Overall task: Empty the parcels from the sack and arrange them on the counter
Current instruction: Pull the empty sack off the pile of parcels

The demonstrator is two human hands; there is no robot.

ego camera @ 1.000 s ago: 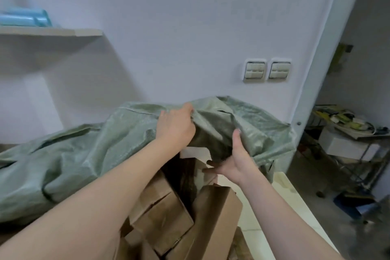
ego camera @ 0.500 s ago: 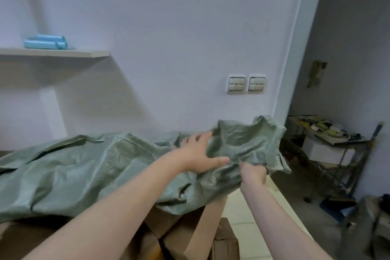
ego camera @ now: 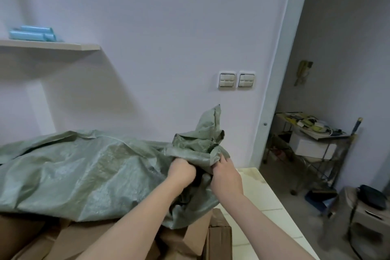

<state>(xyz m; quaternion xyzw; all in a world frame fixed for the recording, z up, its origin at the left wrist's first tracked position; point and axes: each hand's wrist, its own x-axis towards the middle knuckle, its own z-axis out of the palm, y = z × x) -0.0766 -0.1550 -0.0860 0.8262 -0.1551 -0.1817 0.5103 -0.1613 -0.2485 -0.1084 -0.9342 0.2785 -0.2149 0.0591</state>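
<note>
A large green woven sack [ego camera: 84, 175] lies slack across the counter [ego camera: 261, 196], draped over a heap of brown cardboard parcels [ego camera: 190, 238] that show along its lower edge. My left hand [ego camera: 182, 172] and my right hand [ego camera: 226, 176] sit side by side at the sack's right end. Both grip its fabric, which is bunched into a crumpled peak above them. The parcels further left are hidden under the sack.
A pale wall with two light switches [ego camera: 236, 80] stands right behind the counter. A shelf [ego camera: 50, 45] with blue rolls hangs at the upper left. Beyond the counter's right edge are a cluttered metal trolley [ego camera: 312, 139] and a low stand [ego camera: 367, 215] on the floor.
The sack's open mouth, held wide over the parcels a second ago, has been pulled up and gathered. Both hands have come together on the bunched end.
</note>
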